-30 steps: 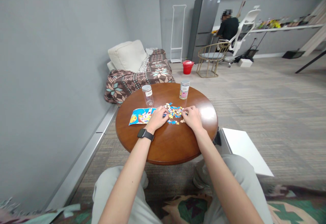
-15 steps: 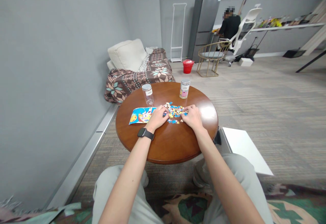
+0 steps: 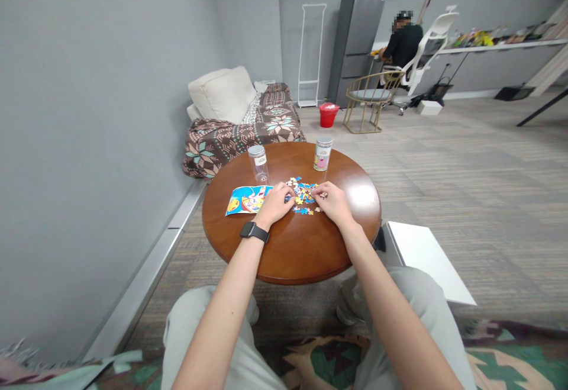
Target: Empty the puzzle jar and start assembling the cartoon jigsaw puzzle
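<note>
Jigsaw puzzle pieces (image 3: 304, 195) lie in a loose, colourful heap on the round wooden table (image 3: 302, 254). At the heap's left edge is my left hand (image 3: 278, 200), its fingers curled together; what they hold, if anything, is too small to make out. On the right side my right hand (image 3: 331, 199) pinches at the heap, seemingly on a puzzle piece between thumb and fingertips. A blue cartoon picture sheet (image 3: 244, 200) lies left of my left hand, partly covered by it. Behind the heap stand a clear jar (image 3: 260, 166) and a jar with a pink cartoon label (image 3: 322, 156), both with lids on.
A sofa (image 3: 244, 123) with a patterned cover stands beyond the table at the left. A white box (image 3: 428, 260) is on the floor near my right knee. Farther off are a red bucket (image 3: 328, 115), a gold-framed chair (image 3: 368, 95) and a seated person (image 3: 403, 44).
My right hand has shifted slightly left over the heap, its fingertips drawn closer together. My left hand has stayed nearly in place.
</note>
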`<state>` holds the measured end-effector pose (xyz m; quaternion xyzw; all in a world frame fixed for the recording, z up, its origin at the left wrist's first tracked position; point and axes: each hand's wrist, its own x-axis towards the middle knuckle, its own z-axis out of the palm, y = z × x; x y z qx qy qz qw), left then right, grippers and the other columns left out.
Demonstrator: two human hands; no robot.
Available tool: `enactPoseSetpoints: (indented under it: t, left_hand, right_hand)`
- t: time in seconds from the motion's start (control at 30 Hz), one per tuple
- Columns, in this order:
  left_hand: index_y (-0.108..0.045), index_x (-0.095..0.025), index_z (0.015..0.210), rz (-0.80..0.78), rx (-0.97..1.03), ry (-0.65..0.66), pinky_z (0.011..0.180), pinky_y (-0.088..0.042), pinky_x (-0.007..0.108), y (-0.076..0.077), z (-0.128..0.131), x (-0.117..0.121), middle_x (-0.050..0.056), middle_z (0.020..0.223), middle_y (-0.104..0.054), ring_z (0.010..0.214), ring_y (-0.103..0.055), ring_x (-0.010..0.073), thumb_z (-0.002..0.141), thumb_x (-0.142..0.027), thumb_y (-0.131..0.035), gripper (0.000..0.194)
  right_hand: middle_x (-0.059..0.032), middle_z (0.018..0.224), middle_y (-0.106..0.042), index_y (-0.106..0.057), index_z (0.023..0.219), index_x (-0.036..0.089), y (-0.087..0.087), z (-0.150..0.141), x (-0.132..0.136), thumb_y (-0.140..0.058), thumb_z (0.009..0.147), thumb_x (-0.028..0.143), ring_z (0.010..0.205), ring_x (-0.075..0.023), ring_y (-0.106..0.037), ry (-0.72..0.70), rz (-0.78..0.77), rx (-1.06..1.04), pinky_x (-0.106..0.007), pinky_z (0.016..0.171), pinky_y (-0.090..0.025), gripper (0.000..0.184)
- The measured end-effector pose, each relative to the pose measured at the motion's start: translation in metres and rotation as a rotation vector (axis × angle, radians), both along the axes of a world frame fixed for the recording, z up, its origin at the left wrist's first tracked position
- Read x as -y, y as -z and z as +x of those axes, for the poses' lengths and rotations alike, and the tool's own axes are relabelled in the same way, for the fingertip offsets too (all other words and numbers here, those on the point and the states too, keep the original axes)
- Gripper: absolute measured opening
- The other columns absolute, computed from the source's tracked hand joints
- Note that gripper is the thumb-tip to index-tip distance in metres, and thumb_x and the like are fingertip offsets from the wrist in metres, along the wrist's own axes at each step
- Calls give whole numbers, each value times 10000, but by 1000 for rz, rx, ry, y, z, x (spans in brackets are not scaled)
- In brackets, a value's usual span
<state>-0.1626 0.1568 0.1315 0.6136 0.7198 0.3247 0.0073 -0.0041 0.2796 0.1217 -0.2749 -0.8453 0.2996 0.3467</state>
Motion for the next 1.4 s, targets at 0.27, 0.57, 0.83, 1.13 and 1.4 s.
enactPoseSetpoints:
  t: [0.27, 0.57, 0.83, 1.13, 1.4]
  left_hand:
    - [-583, -193, 801, 1, -6, -4, 870, -461, 355, 3, -1, -1, 49, 929, -597, 932, -587, 207, 858, -188, -541, 71]
    - [-571, -198, 790, 0, -9, -8, 871, -461, 352, 3, -2, -1, 47, 926, -593, 920, -582, 202, 858, -186, -533, 79]
    - [-571, -195, 793, -13, -8, -12, 873, -465, 348, 1, -1, 0, 49, 933, -593, 920, -583, 200, 853, -177, -534, 72]
    - [-571, -197, 794, -20, 0, -18, 880, -462, 351, 1, 0, 0, 51, 935, -599, 933, -586, 205, 847, -168, -532, 72]
    - [-571, -197, 793, -13, -4, -12, 871, -466, 349, 3, -2, -1, 48, 931, -595, 923, -585, 201, 846, -173, -539, 66]
  right_hand:
    - [-92, 1028, -690, -725, 940, 185, 3, 8, -4, -468, 721, 97, 991, -259, -583, 380, 17, 204, -372, 867, -451, 348]
    - [-90, 982, -663, -692, 944, 184, 10, 6, -8, -499, 768, 162, 965, -248, -574, 394, 32, 242, -348, 848, -435, 262]
    - [-76, 938, -673, -682, 900, 178, 19, 5, -14, -536, 779, 220, 849, -200, -594, 350, 12, 154, -330, 822, -455, 194]
    - [-91, 935, -640, -615, 923, 162, 17, 6, -16, -543, 786, 223, 749, -180, -583, 388, 31, -76, -326, 767, -474, 166]
    - [-83, 862, -621, -623, 877, 157, 27, 6, -23, -454, 766, 100, 766, -193, -579, 365, 5, -73, -335, 772, -475, 210]
